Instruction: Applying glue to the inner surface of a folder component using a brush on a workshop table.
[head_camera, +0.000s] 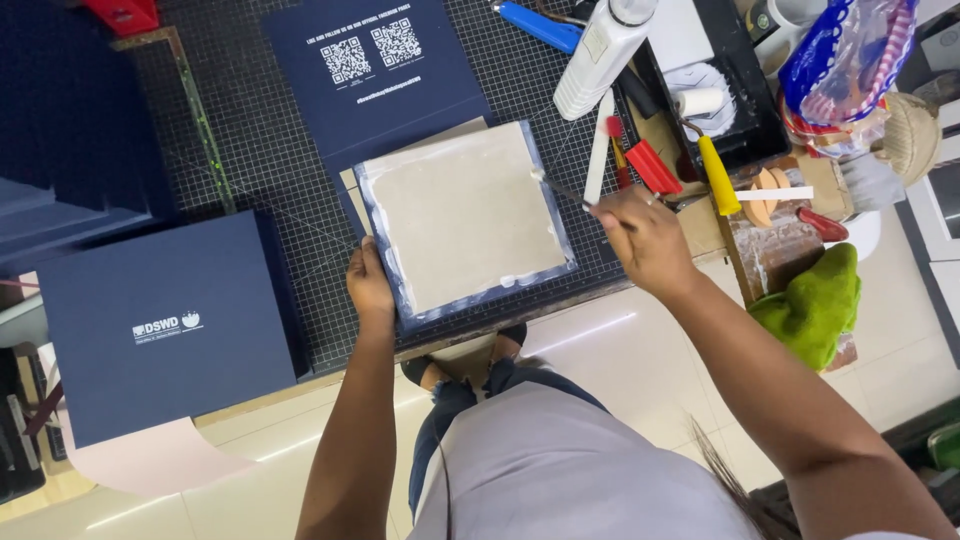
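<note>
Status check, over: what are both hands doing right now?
Left hand steadies grey board. Right hand holds thin brush at board's right edge. White glue bottle lies nearby, nothing blocking.

Craft workshop bench: gridded cutting mat, glue bottle and paint roller right of mat, navy boxes left.

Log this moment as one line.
left hand: steadies grey board edge | right hand: holds brush, tip on board | surface: cutting mat

- Pale grey short-sleeved cotton top over the torso; both arms bare to the hands.
- Dark blue ripped denim jeans, frayed at the knee.
- Dark loose hair strands at lower right.
</note>
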